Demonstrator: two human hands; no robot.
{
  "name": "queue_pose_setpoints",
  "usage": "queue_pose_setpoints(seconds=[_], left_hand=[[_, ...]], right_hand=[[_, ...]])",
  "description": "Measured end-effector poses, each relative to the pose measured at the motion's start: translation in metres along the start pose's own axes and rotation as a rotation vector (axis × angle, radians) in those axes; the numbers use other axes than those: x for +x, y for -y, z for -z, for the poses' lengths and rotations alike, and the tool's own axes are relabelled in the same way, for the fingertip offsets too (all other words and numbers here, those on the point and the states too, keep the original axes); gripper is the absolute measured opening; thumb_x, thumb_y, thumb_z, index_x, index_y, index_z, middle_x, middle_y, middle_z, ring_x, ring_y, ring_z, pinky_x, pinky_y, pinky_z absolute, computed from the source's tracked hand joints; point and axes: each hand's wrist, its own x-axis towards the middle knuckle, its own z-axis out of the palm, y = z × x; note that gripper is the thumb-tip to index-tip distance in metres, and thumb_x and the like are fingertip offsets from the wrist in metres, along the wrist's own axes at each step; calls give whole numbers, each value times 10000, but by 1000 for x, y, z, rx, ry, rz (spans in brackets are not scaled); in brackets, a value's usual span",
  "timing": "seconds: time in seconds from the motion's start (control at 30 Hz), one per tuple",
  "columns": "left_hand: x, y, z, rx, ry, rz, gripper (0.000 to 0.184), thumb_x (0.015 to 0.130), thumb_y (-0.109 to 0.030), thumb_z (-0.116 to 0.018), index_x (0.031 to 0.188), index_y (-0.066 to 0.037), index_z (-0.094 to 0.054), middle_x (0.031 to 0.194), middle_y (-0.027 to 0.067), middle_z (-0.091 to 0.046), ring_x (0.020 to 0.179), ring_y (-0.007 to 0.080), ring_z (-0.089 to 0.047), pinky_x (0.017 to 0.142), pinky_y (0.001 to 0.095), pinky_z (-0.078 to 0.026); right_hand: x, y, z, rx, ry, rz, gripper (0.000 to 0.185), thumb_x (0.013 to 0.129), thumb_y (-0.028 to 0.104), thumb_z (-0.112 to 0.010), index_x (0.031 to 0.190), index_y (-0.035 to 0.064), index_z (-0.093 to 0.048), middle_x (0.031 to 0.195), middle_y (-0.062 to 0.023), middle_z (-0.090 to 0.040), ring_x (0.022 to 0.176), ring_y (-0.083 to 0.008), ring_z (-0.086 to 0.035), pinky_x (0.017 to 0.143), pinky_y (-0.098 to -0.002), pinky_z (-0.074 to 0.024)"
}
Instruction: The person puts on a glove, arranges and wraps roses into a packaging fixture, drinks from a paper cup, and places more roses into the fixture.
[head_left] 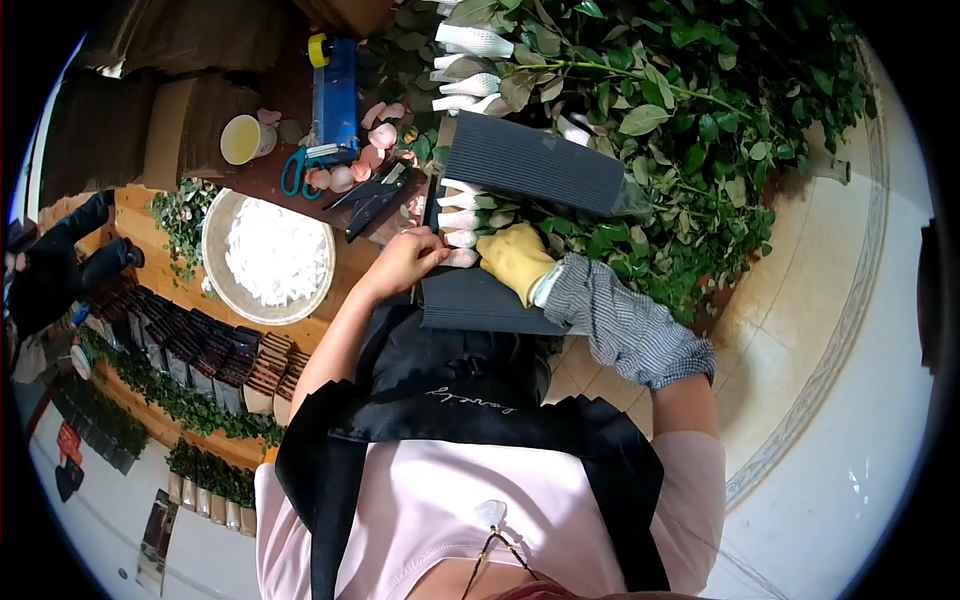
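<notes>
Touching a mesh-sleeved flower (461,258) with the left hand (403,264), opposite the gloved right hand (517,262), apparently for steady alignment, with finger closure on either side impossible to tell.

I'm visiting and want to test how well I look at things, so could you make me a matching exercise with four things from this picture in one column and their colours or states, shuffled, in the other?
Things:
1. Cup
2. Right hand
3. Round basket
4. Left hand

Colours or states:
A. Heaped with white pieces
B. Bare
C. Pale yellow inside
D. In a yellow glove

Right pairs: 1-C, 2-D, 3-A, 4-B
</notes>
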Motion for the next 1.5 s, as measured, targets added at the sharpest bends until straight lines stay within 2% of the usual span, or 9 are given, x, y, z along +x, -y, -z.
queue_pose_setpoints(seconds=[0.23,0.37,0.53,0.77,0.87,1.0,1.1,1.37,1.5], left_hand=[[-45,2,47,-369,-615,-83,163,959,-55,-515,800,-22,-502,923,47,-586,845,129,-533,805,258,-425],[-37,22,31,-344,-370,265,228,950,-176,-597,812,-18,-507,712,71,-600,661,156,-558,653,309,-473],[14,-21,4,391,-45,96,469,814,-539,-706,836,-70,-712,740,170,-688,764,375,-688,668,459,-545],[22,-7,-10,366,-146,62,368,828,-406,-714,737,-49,-707,725,178,-674,706,353,-683,651,450,-538],[14,5,-2,-48,-53,140,239,863,-179,-676,781,44,-647,609,163,-547,585,154,-560,602,369,-467],[-19,17,44,-222,-421,259,173,814,-131,-652,771,37,-664,626,123,-587,585,203,-582,590,356,-463],[-38,16,54,-35,-578,-170,181,847,-125,-616,772,39,-611,685,142,-559,640,238,-583,622,352,-461],[21,-12,-4,145,-348,190,413,878,-408,-714,939,-18,-592,814,243,-670,801,439,-661,668,486,-517],[25,-17,-13,111,-382,88,251,860,-267,-684,856,-20,-639,808,222,-677,780,424,-660,681,499,-515]], right_hand=[[-13,-14,15,237,-157,123,211,888,272,-637,851,67,-673,753,-125,-682,724,-278,-676,680,-431,-529],[-23,-4,48,207,-253,32,303,906,353,-630,892,52,-659,808,-126,-694,754,-286,-681,698,-429,-533],[13,-12,11,84,-12,-53,247,914,298,-600,922,55,-647,751,-93,-698,693,-264,-684,666,-411,-532],[-4,-10,25,103,-102,-35,255,907,299,-587,926,54,-653,813,-127,-710,765,-292,-696,704,-429,-543],[-2,-10,17,49,-120,-77,224,906,287,-617,921,64,-637,804,-104,-700,771,-277,-695,692,-414,-542],[3,-10,11,62,-83,-138,223,894,285,-649,881,64,-619,763,-97,-676,753,-279,-686,675,-411,-535],[-15,-15,35,207,-109,-57,283,932,308,-590,911,33,-654,840,-137,-707,803,-319,-687,707,-434,-544],[11,-3,34,-119,-39,-288,402,934,353,-573,1232,85,-614,866,-103,-731,786,-266,-706,660,-416,-554],[10,-14,25,-38,-6,-229,478,953,282,-511,1359,31,-523,945,-109,-743,789,-269,-721,600,-404,-559]])
